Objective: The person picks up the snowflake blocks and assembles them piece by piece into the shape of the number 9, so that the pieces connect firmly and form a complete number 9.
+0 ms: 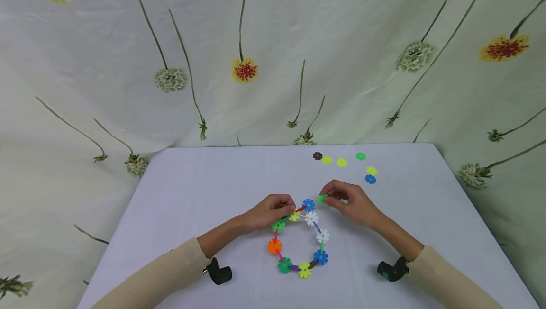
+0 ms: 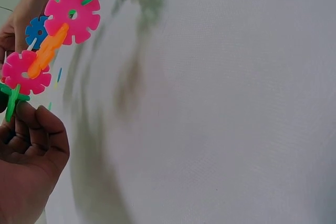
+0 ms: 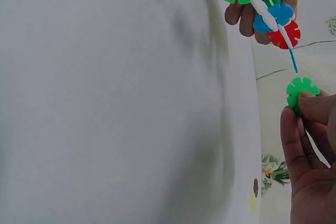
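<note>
Holding the far left part of a loop of bright discs [image 1: 321, 257], the left hand [image 1: 273, 212] has its thumb and fingers pinched tight. The loop is up above the near middle of the white table [image 1: 192, 181]. The right hand [image 1: 354, 202] pinches a small green disc [image 1: 323, 199] with its thumb and finger — the disc is just right of the blue disc [image 1: 309, 204] at the loop's far end, with a little gap between them.

Far off, a bit to the right, lie a brown disc [image 1: 317, 156], two yellow discs [image 1: 341, 162] and another green one [image 1: 360, 156]. Right of those, one more yellow disc [image 1: 372, 170] sits just beside a loose blue disc [image 1: 370, 179]. Behind the table's far edge hangs a flowery cloth [image 1: 277, 29].
</note>
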Action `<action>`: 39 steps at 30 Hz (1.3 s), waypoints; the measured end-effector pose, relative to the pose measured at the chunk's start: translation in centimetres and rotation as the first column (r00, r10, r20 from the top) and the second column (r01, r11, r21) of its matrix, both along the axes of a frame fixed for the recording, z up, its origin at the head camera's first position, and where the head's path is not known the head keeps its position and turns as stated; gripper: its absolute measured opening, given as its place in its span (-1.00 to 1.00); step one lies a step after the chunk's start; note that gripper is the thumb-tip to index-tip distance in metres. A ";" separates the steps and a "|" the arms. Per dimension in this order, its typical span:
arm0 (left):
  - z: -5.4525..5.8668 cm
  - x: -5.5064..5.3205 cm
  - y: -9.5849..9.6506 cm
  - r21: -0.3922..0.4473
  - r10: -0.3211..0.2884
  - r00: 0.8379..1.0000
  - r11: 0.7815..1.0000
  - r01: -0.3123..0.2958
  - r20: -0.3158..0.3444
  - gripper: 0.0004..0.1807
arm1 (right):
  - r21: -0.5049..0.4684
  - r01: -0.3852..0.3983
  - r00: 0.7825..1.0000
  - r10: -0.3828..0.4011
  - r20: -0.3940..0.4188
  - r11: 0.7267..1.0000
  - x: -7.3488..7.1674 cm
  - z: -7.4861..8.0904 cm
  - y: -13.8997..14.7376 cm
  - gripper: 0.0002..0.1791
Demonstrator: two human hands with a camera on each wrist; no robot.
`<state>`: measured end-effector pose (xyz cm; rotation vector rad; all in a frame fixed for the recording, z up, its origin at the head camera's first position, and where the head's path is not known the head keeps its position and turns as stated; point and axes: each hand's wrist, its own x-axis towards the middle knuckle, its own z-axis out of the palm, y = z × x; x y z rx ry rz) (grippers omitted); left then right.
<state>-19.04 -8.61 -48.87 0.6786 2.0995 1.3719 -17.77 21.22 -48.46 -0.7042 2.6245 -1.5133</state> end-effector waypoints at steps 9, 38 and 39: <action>0.1 0.3 0.0 0.009 -0.008 1.000 1.000 0.007 0.011 -0.75 | 0.001 -0.021 0.999 0.021 -0.028 1.000 0.5 0.0 -0.6 -0.84; -0.5 0.5 0.6 -0.003 -0.021 1.000 1.000 0.021 -0.011 -0.77 | 0.025 -0.054 0.996 0.055 -0.071 0.998 0.9 -0.2 -1.2 -0.81; -0.5 0.7 0.6 -0.004 -0.024 1.000 1.000 0.024 -0.012 -0.77 | 0.039 -0.060 0.994 0.063 -0.084 0.997 0.8 -0.1 -1.2 -0.80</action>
